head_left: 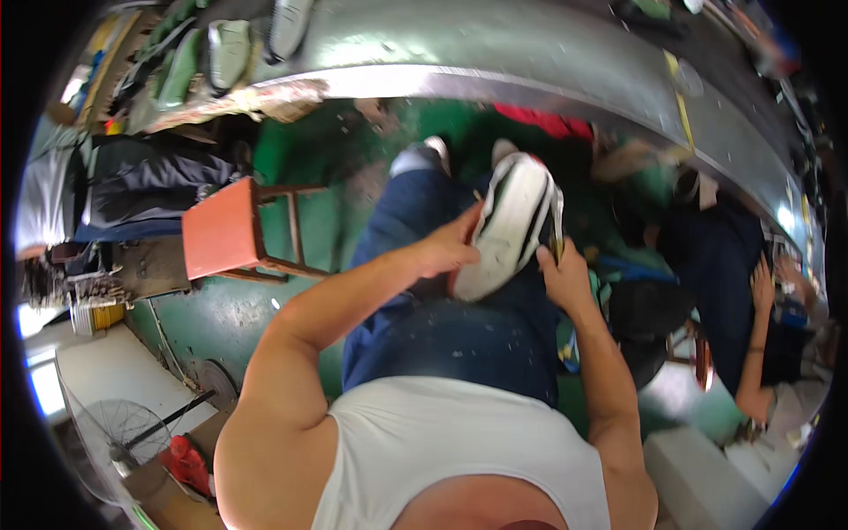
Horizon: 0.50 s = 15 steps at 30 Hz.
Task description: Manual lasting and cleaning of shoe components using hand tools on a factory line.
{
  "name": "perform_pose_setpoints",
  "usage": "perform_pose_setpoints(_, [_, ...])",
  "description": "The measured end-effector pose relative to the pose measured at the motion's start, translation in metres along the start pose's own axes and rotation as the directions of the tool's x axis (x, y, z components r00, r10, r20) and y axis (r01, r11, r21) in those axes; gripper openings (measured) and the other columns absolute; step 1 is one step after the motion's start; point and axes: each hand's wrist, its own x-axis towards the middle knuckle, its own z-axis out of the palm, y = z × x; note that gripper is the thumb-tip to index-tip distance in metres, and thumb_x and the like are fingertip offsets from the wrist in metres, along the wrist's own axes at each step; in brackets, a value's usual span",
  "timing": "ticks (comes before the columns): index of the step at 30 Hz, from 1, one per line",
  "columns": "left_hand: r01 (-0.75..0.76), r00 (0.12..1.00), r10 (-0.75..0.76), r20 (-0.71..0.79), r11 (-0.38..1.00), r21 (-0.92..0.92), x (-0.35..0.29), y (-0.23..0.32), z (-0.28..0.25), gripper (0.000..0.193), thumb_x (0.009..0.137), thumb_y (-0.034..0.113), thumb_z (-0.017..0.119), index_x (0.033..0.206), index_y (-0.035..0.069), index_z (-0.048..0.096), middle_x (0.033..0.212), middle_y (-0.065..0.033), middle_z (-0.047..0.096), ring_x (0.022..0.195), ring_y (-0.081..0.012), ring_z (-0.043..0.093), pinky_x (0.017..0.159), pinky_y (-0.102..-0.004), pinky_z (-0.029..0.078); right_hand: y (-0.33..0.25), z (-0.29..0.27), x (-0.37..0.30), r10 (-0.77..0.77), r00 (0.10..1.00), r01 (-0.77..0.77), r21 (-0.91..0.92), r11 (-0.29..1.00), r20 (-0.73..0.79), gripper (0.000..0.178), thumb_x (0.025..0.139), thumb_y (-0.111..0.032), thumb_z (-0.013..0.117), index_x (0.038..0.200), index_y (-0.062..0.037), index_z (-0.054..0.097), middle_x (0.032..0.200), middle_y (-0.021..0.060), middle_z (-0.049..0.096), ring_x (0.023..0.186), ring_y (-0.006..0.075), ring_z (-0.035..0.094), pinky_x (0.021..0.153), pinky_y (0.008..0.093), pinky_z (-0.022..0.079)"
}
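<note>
A white shoe (506, 231) with black stripes and a red edge rests on my lap, its long side pointing away from me. My left hand (448, 247) is closed on the shoe's left edge, thumb lying along it. At the opposite edge, my right hand (563, 269) is closed round a thin tool (558, 231) that stands up along the shoe's side. Its kind is too small and blurred to tell.
Ahead runs a long grey metal bench (495, 49), with several pale shoe pieces (230, 53) at its left. An orange-seated stool (221, 230) stands left. A person (155, 181) is at the left, another person (715, 256) at the right. A dark round seat (652, 309) is near my right arm.
</note>
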Motion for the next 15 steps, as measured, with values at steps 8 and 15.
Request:
perform_pose_setpoints(8, [-0.026,0.991,0.06,-0.123,0.966,0.256,-0.022,-0.008,0.011,0.101,0.079,0.003,0.064,0.159,0.0,0.002,0.157,-0.0154,0.032,0.143,-0.0236,0.035,0.116,-0.0306,0.029,-0.042,-0.042,-0.026,-0.318,0.894,0.386,-0.185,0.904,0.316,0.055,0.089,-0.016,0.065,0.138,0.0022,0.048,0.109,0.0248,0.064,0.103,0.0407,0.063,0.088,0.0457,0.05])
perform_pose_setpoints(15, [-0.047,0.981,-0.065,-0.183,0.837,-0.545,-0.014,-0.018,0.035,0.069,0.105,0.036,0.043,0.158,0.001,0.018,0.154,-0.0138,0.039,0.142,-0.0267,0.037,0.117,-0.0335,0.029,-0.089,-0.052,-0.016,-0.003,0.806,0.395,-0.534,0.747,0.592,0.032,0.087,-0.016,0.064,0.113,0.0015,0.056,0.097,0.0218,0.066,0.091,0.0375,0.066,0.078,0.05,0.053])
